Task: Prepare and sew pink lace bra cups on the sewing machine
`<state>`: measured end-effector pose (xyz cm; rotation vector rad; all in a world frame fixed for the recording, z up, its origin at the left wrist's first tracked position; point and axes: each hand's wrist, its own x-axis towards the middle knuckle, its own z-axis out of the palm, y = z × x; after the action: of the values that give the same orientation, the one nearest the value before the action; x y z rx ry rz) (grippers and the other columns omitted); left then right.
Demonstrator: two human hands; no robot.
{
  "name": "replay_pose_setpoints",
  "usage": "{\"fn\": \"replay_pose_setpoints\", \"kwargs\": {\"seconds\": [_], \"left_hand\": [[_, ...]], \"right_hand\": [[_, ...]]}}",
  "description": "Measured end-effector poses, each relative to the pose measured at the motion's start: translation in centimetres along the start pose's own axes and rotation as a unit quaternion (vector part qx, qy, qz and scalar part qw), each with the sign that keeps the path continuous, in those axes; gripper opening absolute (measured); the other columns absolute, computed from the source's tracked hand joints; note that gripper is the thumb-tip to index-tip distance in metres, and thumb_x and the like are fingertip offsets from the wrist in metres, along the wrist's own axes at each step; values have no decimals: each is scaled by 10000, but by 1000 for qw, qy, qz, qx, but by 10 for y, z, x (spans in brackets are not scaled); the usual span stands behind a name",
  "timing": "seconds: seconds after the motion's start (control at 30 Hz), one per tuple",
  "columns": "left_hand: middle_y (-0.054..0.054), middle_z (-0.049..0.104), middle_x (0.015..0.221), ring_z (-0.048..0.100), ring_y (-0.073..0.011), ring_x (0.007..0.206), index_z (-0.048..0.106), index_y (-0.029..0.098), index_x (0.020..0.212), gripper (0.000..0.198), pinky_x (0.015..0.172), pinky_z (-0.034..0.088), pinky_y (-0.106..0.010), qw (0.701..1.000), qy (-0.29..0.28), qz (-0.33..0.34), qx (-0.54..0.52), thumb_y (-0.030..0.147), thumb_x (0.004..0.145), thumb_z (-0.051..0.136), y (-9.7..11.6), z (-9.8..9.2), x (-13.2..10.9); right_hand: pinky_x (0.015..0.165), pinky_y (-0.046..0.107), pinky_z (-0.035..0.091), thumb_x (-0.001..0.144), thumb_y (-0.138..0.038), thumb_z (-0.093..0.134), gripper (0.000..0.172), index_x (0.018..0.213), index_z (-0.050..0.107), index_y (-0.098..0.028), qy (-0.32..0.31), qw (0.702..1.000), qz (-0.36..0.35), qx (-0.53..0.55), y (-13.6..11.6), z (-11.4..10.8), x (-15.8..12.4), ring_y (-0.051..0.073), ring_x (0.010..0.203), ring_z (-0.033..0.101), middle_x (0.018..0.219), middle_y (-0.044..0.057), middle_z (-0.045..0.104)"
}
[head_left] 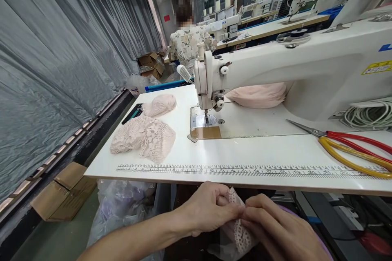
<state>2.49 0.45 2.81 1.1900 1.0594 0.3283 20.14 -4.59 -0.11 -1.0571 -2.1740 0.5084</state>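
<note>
Below the table's front edge, my left hand and my right hand meet, both pinching a small pink lace piece between closed fingers. The lace hangs down between the hands over my lap. Ahead on the white table stands a white sewing machine, its needle over the metal plate. Left of the machine lie a pile of pink lace pieces and a pink padded cup.
Red and yellow handled scissors lie at the right, near coiled white cable. Pink fabric sits under the machine arm. A printed ruler runs along the table front. Cardboard boxes and a plastic bag are on the floor. A person sits at the far table.
</note>
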Motion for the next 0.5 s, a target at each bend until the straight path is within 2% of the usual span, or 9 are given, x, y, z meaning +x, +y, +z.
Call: {"fn": "replay_pose_setpoints", "kwargs": {"seconds": [0.13,0.27,0.37,0.5], "left_hand": [[76,393,442,268,-39,375,522,150,635,202,367,168,-175,1000,5,-3,6,301,722,624,-3,2,3],[68,417,464,297,-41,391,549,143,670,258,407,230,-173,1000,9,-3,16,374,736,644,-8,4,6],[70,406,466,297,-40,397,548,143,673,311,422,249,-173,1000,17,1,20,430,739,649,-8,7,5],[66,414,469,291,-40,394,543,145,676,304,411,227,-174,999,23,2,26,424,741,644,-5,11,2]], "right_hand": [[569,179,490,967,-184,361,178,850,475,-252,13,995,52,80,3,-1,-4,101,625,589,792,-12,580],[580,181,513,941,-272,478,45,919,515,-257,34,997,56,42,7,3,-9,120,683,623,861,9,599],[596,185,522,958,-257,435,120,914,546,-251,36,997,45,60,4,5,-10,127,682,622,848,23,596],[606,199,519,961,-248,409,175,817,508,-245,58,981,102,157,-4,3,-10,131,645,585,786,10,578]]}}
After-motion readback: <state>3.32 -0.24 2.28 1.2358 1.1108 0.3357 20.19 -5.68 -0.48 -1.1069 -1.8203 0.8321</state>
